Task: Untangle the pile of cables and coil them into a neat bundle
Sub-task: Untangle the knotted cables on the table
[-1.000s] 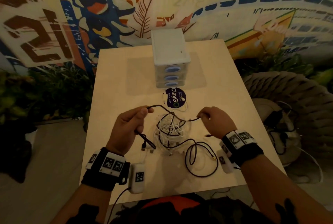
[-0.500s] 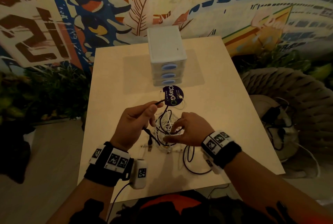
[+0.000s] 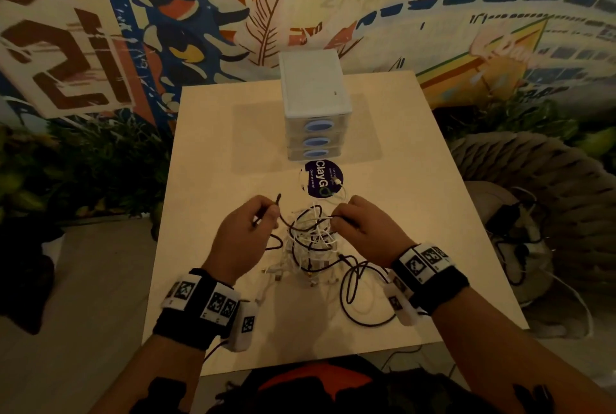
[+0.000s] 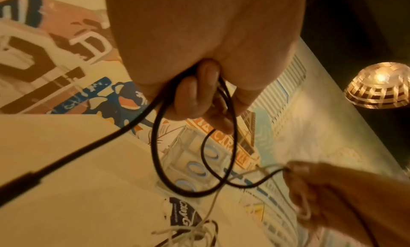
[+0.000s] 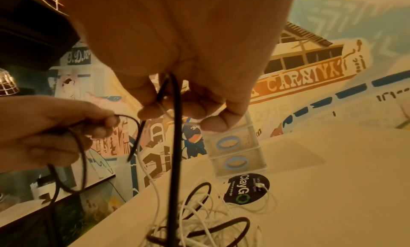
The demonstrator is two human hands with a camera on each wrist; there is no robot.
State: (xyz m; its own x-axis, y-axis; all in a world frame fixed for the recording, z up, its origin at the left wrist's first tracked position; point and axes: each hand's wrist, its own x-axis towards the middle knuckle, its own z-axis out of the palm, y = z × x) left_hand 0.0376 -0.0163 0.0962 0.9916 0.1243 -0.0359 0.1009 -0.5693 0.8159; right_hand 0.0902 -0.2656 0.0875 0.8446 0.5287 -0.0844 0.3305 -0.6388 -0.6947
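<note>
A tangle of white and black cables (image 3: 311, 242) lies mid-table, with a loose black cable loop (image 3: 358, 297) trailing to its right. My left hand (image 3: 268, 215) hovers just left of the pile and grips small coils of the black cable (image 4: 158, 154), its plug end sticking up past the fingers (image 4: 195, 96). My right hand (image 3: 336, 221) is at the pile's right top edge. It pinches the same black cable (image 5: 175, 145) together with a thin white strand between thumb and fingertips (image 5: 153, 110). A short black span sags between the hands.
A white three-drawer unit (image 3: 313, 103) stands at the back of the pale table (image 3: 233, 133), with a dark round ClayGo sticker (image 3: 321, 178) and a white cable end in front of it. A woven chair with more cables (image 3: 520, 233) sits to the right.
My right hand dipped left into the pile half a second ago, then came back right and up pinching black cable. The left hand stayed put, still holding its coils.
</note>
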